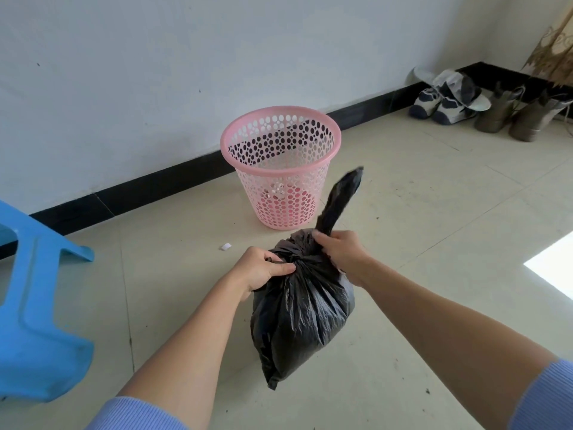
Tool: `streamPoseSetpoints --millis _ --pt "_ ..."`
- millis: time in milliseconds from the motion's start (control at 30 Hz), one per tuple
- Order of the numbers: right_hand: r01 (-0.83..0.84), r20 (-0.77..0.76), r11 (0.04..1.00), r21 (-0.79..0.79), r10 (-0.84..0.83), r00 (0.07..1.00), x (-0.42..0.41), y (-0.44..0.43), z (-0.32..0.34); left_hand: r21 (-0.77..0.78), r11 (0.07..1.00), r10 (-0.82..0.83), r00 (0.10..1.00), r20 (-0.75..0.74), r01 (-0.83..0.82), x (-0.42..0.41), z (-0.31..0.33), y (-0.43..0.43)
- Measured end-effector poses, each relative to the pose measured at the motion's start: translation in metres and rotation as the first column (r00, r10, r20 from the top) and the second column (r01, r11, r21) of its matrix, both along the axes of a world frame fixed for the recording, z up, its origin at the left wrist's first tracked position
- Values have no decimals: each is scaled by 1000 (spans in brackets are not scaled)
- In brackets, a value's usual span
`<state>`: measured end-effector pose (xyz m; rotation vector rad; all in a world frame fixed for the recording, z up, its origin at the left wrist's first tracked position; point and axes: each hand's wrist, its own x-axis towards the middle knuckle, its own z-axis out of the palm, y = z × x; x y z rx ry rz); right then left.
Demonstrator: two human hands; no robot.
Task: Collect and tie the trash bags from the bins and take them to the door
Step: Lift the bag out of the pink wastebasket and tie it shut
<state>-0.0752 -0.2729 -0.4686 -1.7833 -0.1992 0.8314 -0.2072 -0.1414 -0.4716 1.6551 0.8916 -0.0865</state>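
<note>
A full black trash bag [302, 315] hangs in front of me, its neck gathered between my hands. My left hand [263, 268] grips the left side of the gathered neck. My right hand [339, 252] grips a twisted black tail of the bag, which sticks up and away from it. Just beyond the bag, a pink perforated bin [280, 164] stands on the floor by the wall with no bag inside.
A blue plastic stool [34, 305] stands at the left. A small white scrap [225, 246] lies on the tiled floor near the bin. Shoes [446, 100] and boots [508, 114] line the far right corner below a curtain [555, 48].
</note>
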Motion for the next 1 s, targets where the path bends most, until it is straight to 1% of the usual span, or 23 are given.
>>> streamPoseSetpoints --millis 33,67,167,267,300,367,433,467,533,567,600,633,667,700,733,767,800,833,867,900,933,967,1000 --pt "54 36 997 51 -55 998 0 4 2 -19 1000 1 1000 17 -1 1 1 -1" --pt "97 29 989 109 -101 994 1 8 4 -40 999 8 1000 29 -7 1 2 -2" --pt "263 -125 938 225 -240 963 6 17 10 -94 994 54 998 35 -50 1 5 -4" --pt "427 -213 872 240 -382 899 15 19 17 -124 986 119 992 38 -113 1 2 -1" --pt "467 -218 851 239 -422 880 18 19 19 -114 985 135 990 34 -130 1 0 1" --pt "517 -176 832 202 -488 855 19 18 20 -84 985 154 988 25 -151 0 -4 5" --pt "506 -64 845 173 -503 862 16 18 20 -49 986 160 987 4 -159 0 -8 7" --pt "475 41 862 176 -488 872 14 18 20 -35 987 156 988 -13 -157 0 -8 6" --pt "346 331 918 195 -393 858 9 17 25 -28 988 150 988 -35 -151 1 -6 7" --pt "263 460 941 213 -334 822 6 16 29 -25 988 154 987 -43 -155 2 -3 9" --pt "183 555 956 230 -283 783 3 15 34 -16 986 162 985 -50 -163 3 0 12" --pt "112 614 962 249 -246 750 0 16 39 -8 986 168 984 -58 -168 4 2 15" --pt "53 639 963 265 -216 738 -4 17 43 1 985 173 983 -66 -173 4 5 18" --pt "-4 632 961 278 -180 753 -7 19 48 18 984 179 981 -73 -178 5 7 21" --pt "-65 591 954 292 -126 797 -9 23 51 39 982 188 979 -80 -186 5 8 23" --pt "-120 505 943 309 -56 861 -10 26 54 52 980 195 977 -87 -191 4 9 24" --pt "-151 383 934 325 16 924 -9 29 56 47 980 196 977 -88 -193 2 8 25" --pt "-156 264 933 324 69 962 -7 30 56 17 981 195 978 -79 -195 -1 7 26" --pt "-142 194 947 288 88 977 -3 29 53 -35 978 202 978 -59 -204 -5 6 27" --pt "-128 194 971 202 88 977 3 27 48 -92 971 218 975 -28 -220 -9 6 29" --pt "-132 256 989 62 112 960 11 24 40 -139 961 244 970 10 -240 -12 6 31" --pt "-155 332 981 -117 185 925 17 19 31 -162 951 273 961 47 -263 -13 7 32" --pt "-178 393 939 -294 289 873 20 15 23 -165 943 305 949 81 -289 -14 9 33"
